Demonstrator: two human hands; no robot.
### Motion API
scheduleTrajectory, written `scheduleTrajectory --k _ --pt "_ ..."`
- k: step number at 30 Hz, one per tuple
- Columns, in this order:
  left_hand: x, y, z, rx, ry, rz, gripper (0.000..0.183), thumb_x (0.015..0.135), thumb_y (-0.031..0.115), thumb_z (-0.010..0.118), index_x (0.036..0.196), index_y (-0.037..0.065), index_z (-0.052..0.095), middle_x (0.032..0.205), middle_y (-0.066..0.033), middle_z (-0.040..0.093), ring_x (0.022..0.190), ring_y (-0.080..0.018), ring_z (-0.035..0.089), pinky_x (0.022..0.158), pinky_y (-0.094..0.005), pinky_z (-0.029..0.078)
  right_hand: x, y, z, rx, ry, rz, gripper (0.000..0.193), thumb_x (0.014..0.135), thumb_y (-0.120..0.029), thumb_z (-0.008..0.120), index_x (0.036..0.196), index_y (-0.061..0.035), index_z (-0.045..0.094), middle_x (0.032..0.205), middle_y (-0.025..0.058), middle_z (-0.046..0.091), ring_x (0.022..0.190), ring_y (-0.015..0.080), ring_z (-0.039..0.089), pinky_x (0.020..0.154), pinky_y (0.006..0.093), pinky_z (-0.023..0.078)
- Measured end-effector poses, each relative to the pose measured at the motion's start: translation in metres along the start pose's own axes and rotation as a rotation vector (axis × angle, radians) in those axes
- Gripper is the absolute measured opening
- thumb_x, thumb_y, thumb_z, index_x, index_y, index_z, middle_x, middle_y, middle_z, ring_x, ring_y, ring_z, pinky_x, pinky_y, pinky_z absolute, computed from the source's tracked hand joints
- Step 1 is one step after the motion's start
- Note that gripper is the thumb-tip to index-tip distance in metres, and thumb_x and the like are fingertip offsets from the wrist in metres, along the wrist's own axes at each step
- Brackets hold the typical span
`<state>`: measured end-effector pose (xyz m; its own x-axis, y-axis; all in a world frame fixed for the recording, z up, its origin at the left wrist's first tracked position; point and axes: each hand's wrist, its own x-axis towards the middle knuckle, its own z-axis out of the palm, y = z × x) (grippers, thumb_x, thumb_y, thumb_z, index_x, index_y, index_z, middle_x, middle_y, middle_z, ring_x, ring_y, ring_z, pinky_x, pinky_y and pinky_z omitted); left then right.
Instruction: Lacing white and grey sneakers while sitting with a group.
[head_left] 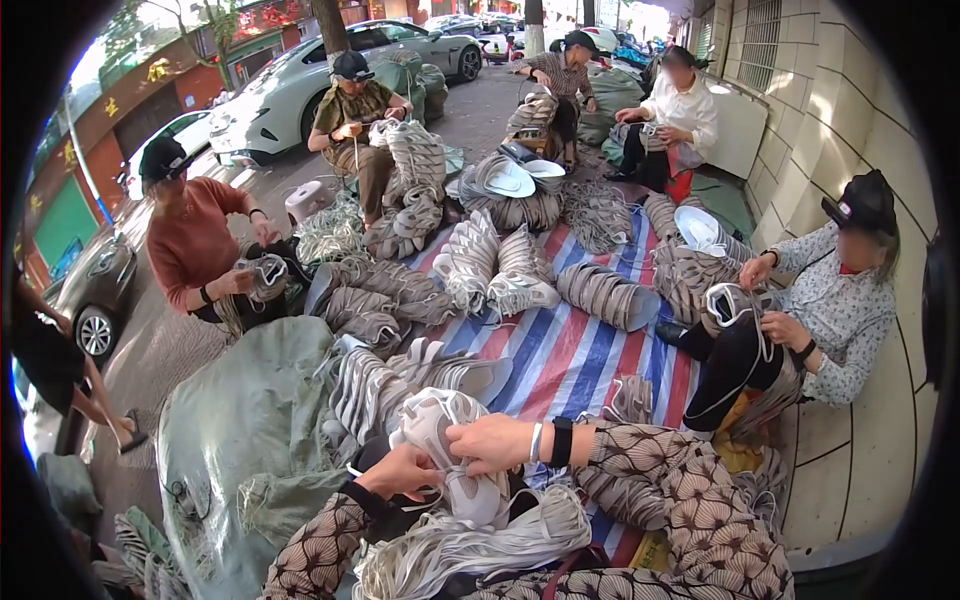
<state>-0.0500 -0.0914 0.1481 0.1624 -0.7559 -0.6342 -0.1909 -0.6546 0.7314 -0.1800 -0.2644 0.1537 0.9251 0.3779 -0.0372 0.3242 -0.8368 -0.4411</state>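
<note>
At left, we record 1 co-worker in a rust-coloured sweater (205,250), seated, both hands at a grey-and-white upper (268,277). Nearer us bulges a green sack (240,430). Right of it: a nested stack of grey uppers (365,395).

At lower centre, the left hand (403,472) has its fingers bent nearly closed, pinching at the near side of a pale shoe upper (435,412). We place this shoe upper above the lap, between the 2 hands, just beyond a loose bundle of white laces (480,555). The right hand (490,443) reaches in from the right, fingers curled nearly closed at the lacing area; we cannot tell whether its fingertips have lace or fabric.

Beyond, a red, white and blue striped tarp (540,370) bears a nested row of uppers (605,295). At right, we note 1 co-worker in a floral shirt (845,330), holding a white-edged upper (730,305).
</note>
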Motion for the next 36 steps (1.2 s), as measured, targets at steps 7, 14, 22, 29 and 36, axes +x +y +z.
scheduleTrajectory --k 7,14,22,29,36 --pt "0.008 0.012 -0.006 0.378 -0.056 -0.002 0.022 0.081 0.016 0.051 0.078 -0.003 0.060 0.060 -0.0016 0.050 0.047 -0.0117 0.052 0.050 -0.0268 0.053 0.003 -0.002 -0.008 0.002 -0.025 -0.014 0.027 0.074 -0.025 0.065 0.081 -0.0019 0.053 0.088 0.0105 0.047 0.075 0.0307 0.058 0.062 0.0419 0.046" --pt "0.009 -0.005 -0.005 0.021 -0.127 -0.104 0.013 0.081 0.013 0.061 0.079 0.001 0.063 0.058 0.0021 0.049 0.050 -0.0084 0.049 0.054 -0.0291 0.056 -0.002 -0.013 0.000 -0.037 -0.005 0.008 0.027 0.076 -0.028 0.064 0.080 -0.0027 0.055 0.088 0.0108 0.048 0.073 0.0308 0.058 0.062 0.0416 0.047" --pt "0.008 -0.019 -0.016 0.274 -0.100 0.603 0.016 0.075 0.017 0.067 0.082 0.002 0.064 0.063 -0.0029 0.058 0.049 -0.0140 0.056 0.046 -0.0288 0.047 0.001 0.003 -0.005 0.045 -0.044 -0.035 0.025 0.071 -0.024 0.064 0.081 -0.0021 0.057 0.090 0.0131 0.052 0.087 0.0300 0.056 0.071 0.0395 0.048" --pt "0.024 0.017 -0.025 0.010 -0.087 -0.126 0.013 0.078 0.013 0.058 0.080 0.000 0.061 0.058 0.0003 0.048 0.044 -0.0088 0.046 0.047 -0.0317 0.057 0.001 0.006 -0.025 0.070 -0.035 0.017 0.024 0.074 -0.023 0.065 0.080 -0.0021 0.054 0.086 0.0103 0.049 0.076 0.0300 0.057 0.065 0.0393 0.046" --pt "0.017 0.019 -0.026 0.119 -0.230 -0.194 0.009 0.075 0.009 0.057 0.075 0.000 0.061 0.057 0.0008 0.046 0.044 -0.0078 0.042 0.052 -0.0329 0.057 0.002 -0.007 -0.015 0.068 -0.053 0.012 0.025 0.075 -0.023 0.066 0.078 -0.0013 0.053 0.084 0.0104 0.048 0.075 0.0301 0.056 0.064 0.0396 0.045"
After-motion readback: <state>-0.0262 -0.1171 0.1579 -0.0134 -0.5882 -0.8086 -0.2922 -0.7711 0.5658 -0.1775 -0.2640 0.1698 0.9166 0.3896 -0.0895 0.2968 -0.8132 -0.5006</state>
